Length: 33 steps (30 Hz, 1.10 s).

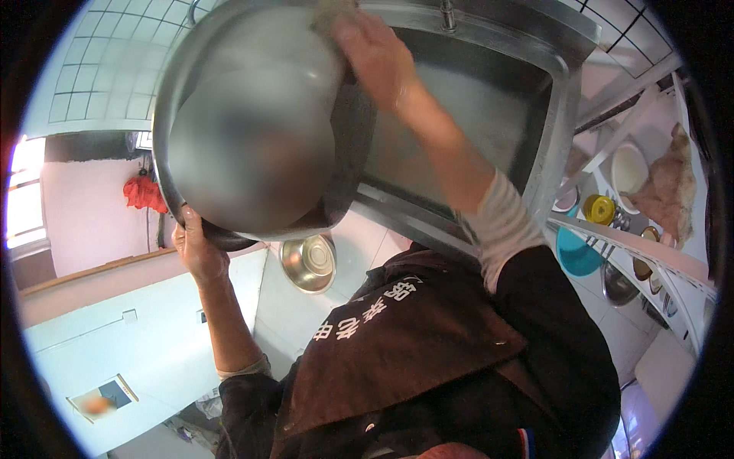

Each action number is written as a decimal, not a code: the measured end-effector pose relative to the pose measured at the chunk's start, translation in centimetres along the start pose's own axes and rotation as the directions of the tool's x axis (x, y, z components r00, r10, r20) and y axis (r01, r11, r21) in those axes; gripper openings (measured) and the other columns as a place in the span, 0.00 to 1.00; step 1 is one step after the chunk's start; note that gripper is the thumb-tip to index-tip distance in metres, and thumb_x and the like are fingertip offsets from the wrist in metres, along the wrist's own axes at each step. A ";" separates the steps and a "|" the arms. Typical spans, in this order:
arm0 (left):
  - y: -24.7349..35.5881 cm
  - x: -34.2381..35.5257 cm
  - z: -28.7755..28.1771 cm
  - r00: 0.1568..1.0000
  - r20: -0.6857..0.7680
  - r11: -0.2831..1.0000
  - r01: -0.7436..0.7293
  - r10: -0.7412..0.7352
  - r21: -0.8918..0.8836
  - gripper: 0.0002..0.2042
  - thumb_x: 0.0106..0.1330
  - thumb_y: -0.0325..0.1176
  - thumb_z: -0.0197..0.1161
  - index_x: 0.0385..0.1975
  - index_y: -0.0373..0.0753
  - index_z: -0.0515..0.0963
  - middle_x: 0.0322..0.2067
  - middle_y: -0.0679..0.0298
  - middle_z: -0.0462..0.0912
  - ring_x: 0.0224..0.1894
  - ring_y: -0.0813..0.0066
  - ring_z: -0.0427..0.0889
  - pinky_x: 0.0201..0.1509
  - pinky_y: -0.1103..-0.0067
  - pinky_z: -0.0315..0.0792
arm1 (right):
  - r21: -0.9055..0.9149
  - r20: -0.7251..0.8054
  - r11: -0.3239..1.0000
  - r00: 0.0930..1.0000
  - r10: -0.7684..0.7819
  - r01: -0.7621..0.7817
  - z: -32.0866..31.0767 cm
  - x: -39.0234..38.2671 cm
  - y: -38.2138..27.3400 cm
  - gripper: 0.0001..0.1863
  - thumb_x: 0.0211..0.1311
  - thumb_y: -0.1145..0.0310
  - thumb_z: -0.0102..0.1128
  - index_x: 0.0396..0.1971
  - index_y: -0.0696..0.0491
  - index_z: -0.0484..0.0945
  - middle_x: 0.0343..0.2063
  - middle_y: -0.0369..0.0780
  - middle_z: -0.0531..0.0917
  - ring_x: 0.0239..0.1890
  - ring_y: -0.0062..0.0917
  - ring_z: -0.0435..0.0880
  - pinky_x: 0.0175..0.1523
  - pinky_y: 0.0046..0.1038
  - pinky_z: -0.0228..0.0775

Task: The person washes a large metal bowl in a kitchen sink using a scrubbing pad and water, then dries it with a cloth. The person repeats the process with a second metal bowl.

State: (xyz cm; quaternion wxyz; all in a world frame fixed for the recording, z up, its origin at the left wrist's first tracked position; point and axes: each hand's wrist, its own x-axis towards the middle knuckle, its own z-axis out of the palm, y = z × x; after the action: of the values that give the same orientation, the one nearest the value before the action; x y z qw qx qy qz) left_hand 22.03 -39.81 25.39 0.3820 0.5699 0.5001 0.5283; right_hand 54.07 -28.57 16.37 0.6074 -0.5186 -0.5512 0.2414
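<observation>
A large round steel pot (348, 153) is tilted up over the left side of the sink, its wide inner face toward me. My left hand (200, 249) grips its lower left rim, the thumb over the edge. My right hand (378, 61) reaches to the pot's upper right part. Its fingers press a greyish-green scrubbing pad or cloth (330, 14) against the metal; motion smears the pad, so its exact kind is unclear. The pot's centre is a grey blur. To its right, cloudy water stands in the steel sink (562, 115).
A tap (448, 15) stands at the sink's far edge. On the floor below the pot sits a metal bowl (307, 262). To the right, a white rack (650, 237) holds several dishes, with a teal basin (579, 251) beside it. A red bag (144, 194) hangs at left.
</observation>
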 end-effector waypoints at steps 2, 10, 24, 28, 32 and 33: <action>-0.6 0.0 -0.7 1.000 0.022 1.000 0.006 -0.006 0.003 0.23 0.73 0.43 0.57 0.56 0.28 0.71 0.48 0.54 0.80 0.49 0.63 0.80 0.56 0.68 0.73 | 0.322 0.131 0.928 0.980 0.150 -0.185 0.0 2.6 3.5 0.29 0.71 0.47 0.41 0.58 0.53 0.74 0.62 0.53 0.70 0.65 0.52 0.67 0.68 0.43 0.59; 0.5 -0.9 1.5 0.988 -0.154 0.998 -0.003 -0.005 -0.055 0.21 0.73 0.43 0.57 0.54 0.29 0.73 0.47 0.55 0.81 0.49 0.66 0.80 0.57 0.70 0.72 | 0.646 0.352 0.360 0.682 0.641 -0.673 7.7 -8.7 5.7 0.29 0.77 0.53 0.35 0.56 0.64 0.71 0.63 0.56 0.69 0.65 0.45 0.67 0.68 0.46 0.58; 1.7 0.1 1.2 0.950 -0.313 0.983 0.075 -0.019 0.170 0.34 0.70 0.55 0.56 0.55 0.21 0.69 0.49 0.44 0.77 0.50 0.56 0.79 0.51 0.65 0.76 | 0.317 -0.128 0.876 0.931 -0.341 0.364 3.7 -8.0 -8.9 0.18 0.63 0.66 0.57 0.52 0.54 0.74 0.47 0.53 0.74 0.47 0.52 0.73 0.53 0.47 0.67; 2.3 -0.4 2.0 0.946 -0.323 0.993 0.068 -0.034 0.093 0.32 0.71 0.53 0.57 0.55 0.22 0.69 0.50 0.45 0.77 0.51 0.56 0.78 0.55 0.63 0.74 | 0.144 -0.161 0.910 0.917 -0.366 0.388 5.8 -0.5 -5.0 0.19 0.64 0.61 0.57 0.53 0.51 0.74 0.48 0.54 0.75 0.49 0.51 0.75 0.55 0.46 0.68; 1.5 0.3 1.6 0.936 -0.348 0.997 0.067 -0.051 0.035 0.33 0.70 0.52 0.58 0.55 0.22 0.69 0.51 0.45 0.77 0.51 0.55 0.78 0.56 0.63 0.73 | 0.057 0.120 0.998 0.992 -0.047 0.040 7.5 -1.3 4.1 0.19 0.64 0.63 0.55 0.53 0.52 0.75 0.49 0.53 0.77 0.51 0.50 0.76 0.57 0.47 0.68; 1.5 0.4 1.6 0.923 -0.383 0.997 0.063 -0.044 0.037 0.33 0.70 0.53 0.59 0.55 0.22 0.69 0.51 0.45 0.77 0.51 0.55 0.78 0.55 0.63 0.73 | -0.176 0.102 0.971 0.984 -0.147 0.164 9.1 -3.0 7.2 0.18 0.64 0.63 0.55 0.51 0.53 0.76 0.50 0.51 0.78 0.53 0.50 0.76 0.58 0.46 0.68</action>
State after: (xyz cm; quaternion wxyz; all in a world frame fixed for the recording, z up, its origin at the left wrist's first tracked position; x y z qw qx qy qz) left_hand 23.84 -39.60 26.68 0.2775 0.4514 0.5932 0.6061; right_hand 46.89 -25.39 7.36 0.5491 -0.5164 -0.6363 0.1638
